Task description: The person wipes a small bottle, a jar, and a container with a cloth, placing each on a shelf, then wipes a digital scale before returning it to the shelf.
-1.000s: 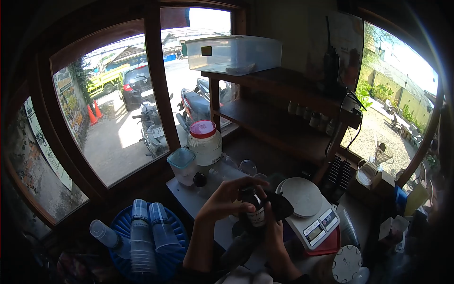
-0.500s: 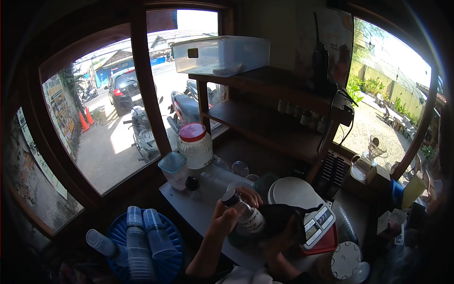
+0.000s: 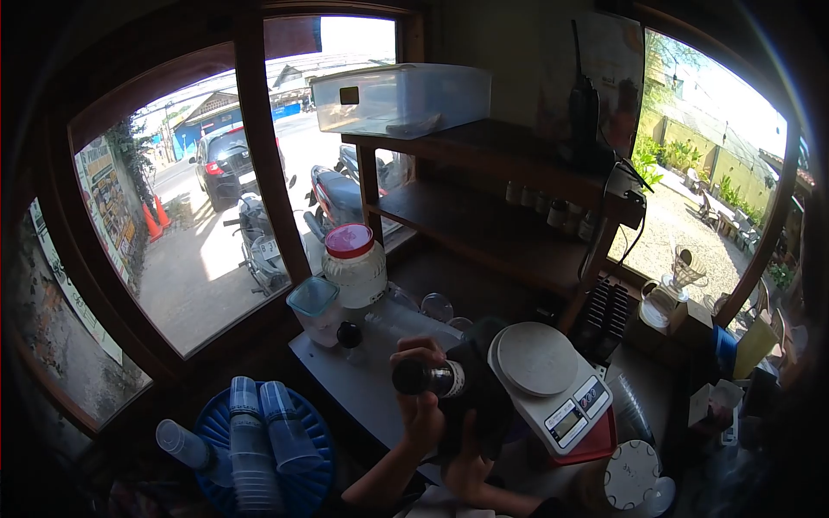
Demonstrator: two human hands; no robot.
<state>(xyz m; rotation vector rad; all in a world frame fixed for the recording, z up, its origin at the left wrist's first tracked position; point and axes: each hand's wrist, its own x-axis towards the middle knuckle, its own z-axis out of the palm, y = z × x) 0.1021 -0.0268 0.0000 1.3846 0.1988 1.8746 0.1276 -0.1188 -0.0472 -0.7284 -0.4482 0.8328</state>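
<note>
In the middle of the head view, my left hand (image 3: 420, 425) is closed around a small bottle (image 3: 451, 378) with a black cap (image 3: 409, 377). The bottle is tilted, its cap toward me; part of a light label shows. My right hand (image 3: 469, 473) is below and to its right, fingers up against a black pouch-like thing (image 3: 484, 393), which it appears to grip. The pouch's exact kind is hard to make out in the dark. To its right stands a white kitchen scale (image 3: 566, 422) with a round plate (image 3: 537, 358).
A blue round basket (image 3: 321, 432) holds stacked plastic cups (image 3: 256, 470). At the table's back are a red-lidded jar (image 3: 355, 274), a square tub (image 3: 314, 312) and a black-capped jar (image 3: 350, 337). A clear bin (image 3: 406, 99) sits on the wooden shelf (image 3: 492, 142).
The bottle has turned, its cap swinging down and toward me, its label now mostly hidden. The black pouch has come left off the scale plate and stands more upright; my right hand moved left.
</note>
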